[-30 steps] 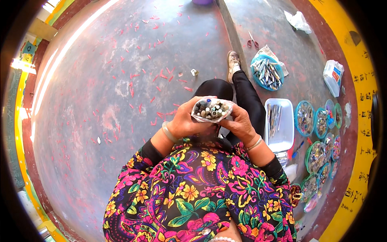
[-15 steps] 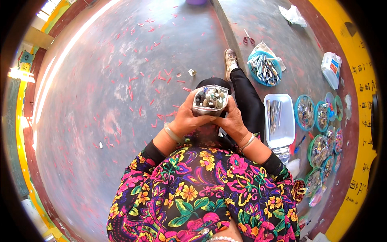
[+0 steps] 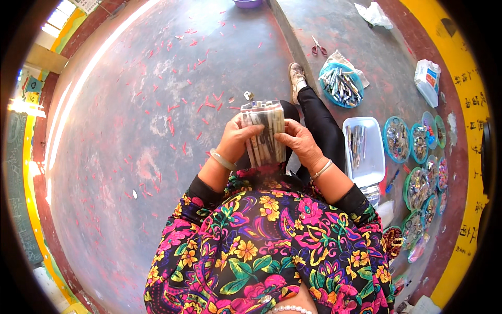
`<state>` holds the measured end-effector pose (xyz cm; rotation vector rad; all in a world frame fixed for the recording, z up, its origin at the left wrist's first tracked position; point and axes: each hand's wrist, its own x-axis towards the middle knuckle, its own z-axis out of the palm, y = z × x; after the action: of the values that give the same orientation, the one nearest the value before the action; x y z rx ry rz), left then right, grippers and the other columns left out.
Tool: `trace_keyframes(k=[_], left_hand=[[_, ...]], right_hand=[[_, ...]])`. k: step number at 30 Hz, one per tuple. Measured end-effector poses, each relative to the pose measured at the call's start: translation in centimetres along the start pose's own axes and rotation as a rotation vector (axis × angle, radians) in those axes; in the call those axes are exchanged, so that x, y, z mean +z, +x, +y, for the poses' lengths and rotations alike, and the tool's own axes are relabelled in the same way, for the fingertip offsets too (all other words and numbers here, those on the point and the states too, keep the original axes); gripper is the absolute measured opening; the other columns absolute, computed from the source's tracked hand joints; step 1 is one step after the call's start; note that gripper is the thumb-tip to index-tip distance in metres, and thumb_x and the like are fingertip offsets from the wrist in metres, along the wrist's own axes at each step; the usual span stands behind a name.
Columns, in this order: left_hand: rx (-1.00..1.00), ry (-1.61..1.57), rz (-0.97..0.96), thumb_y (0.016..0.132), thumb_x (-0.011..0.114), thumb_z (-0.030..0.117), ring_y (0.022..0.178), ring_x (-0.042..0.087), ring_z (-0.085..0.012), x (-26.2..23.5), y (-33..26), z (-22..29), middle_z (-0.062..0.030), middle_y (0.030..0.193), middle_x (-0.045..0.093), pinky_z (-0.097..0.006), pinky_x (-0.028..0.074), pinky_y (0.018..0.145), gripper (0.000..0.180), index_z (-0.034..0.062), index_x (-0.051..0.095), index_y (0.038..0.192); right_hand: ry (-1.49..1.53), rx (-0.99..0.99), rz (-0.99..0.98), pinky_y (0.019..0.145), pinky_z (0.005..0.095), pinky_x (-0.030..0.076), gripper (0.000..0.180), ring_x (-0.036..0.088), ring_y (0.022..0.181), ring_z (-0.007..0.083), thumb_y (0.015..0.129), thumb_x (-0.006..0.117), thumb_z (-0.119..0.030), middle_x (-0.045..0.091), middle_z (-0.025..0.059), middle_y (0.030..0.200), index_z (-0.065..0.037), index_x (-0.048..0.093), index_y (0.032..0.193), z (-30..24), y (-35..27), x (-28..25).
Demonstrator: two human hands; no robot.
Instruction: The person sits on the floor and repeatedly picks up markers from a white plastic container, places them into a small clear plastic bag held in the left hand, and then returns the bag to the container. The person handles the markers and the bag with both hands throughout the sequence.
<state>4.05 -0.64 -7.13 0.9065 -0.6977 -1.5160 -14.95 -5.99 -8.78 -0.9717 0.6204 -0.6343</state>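
Observation:
Between my hands stands a clear plastic pouch [image 3: 266,138] packed with slim pens or pen-like sticks, its long side facing me and its top rim tilted away. My left hand [image 3: 234,140] grips its left side, thumb laid across the front. On the right edge, my right hand [image 3: 305,146] is closed with thumb and fingers pressing the plastic. Fingers behind the pouch are partly hidden. It is held above my lap, near my bent knee.
To the right are a blue basket [image 3: 331,100] of pens, a white tray [image 3: 373,167] with some pens, and several round baskets of small items. Scissors [image 3: 318,47] lie farther off. Red scraps litter the floor [image 3: 104,157]. A purple basin [image 3: 248,3] sits at the far edge.
The pouch has tipped from showing its top, with the pen ends, to showing its long side. My hands have shifted from cupping it below to gripping its sides.

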Motion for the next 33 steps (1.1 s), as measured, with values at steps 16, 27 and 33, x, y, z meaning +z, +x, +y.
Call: trace_keyframes(k=[16,27,33], left_hand=[[0.244,0.097,-0.230,0.074,0.069,-0.006,0.108,0.054,-0.0153,0.5,-1.3,0.8,-0.0066,0.118,0.055,-0.032,0.046,0.092,0.060,0.0031,0.043,0.127],[0.255,0.200,-0.162,0.073,0.071,-0.004,0.102,0.057,-0.0149,1.0,-1.7,0.8,-0.0068,0.112,0.059,-0.030,0.049,0.086,0.055,-0.0011,0.046,0.123],[0.190,0.216,-0.206,0.075,0.069,-0.003,0.101,0.056,-0.0128,1.2,-2.0,1.2,-0.0055,0.112,0.060,-0.029,0.046,0.089,0.050,-0.0013,0.050,0.121]], right_hand=[[-0.167,-0.224,-0.135,0.098,0.0285,0.038,0.044,0.051,0.110,0.0122,0.082,0.059,0.006,0.055,0.0039,0.117,-0.002,0.045,0.123,-2.2,-1.1,0.3],[-0.406,-0.287,-0.088,0.092,0.0265,0.042,0.039,0.055,0.102,0.0104,0.077,0.068,-0.001,0.061,0.0034,0.109,-0.001,0.058,0.115,-3.0,-1.2,1.2],[-0.198,-0.132,-0.132,0.092,0.0282,0.043,0.049,0.056,0.103,0.0128,0.077,0.068,0.001,0.059,0.0049,0.113,0.001,0.051,0.123,-2.0,-1.9,-0.3]])
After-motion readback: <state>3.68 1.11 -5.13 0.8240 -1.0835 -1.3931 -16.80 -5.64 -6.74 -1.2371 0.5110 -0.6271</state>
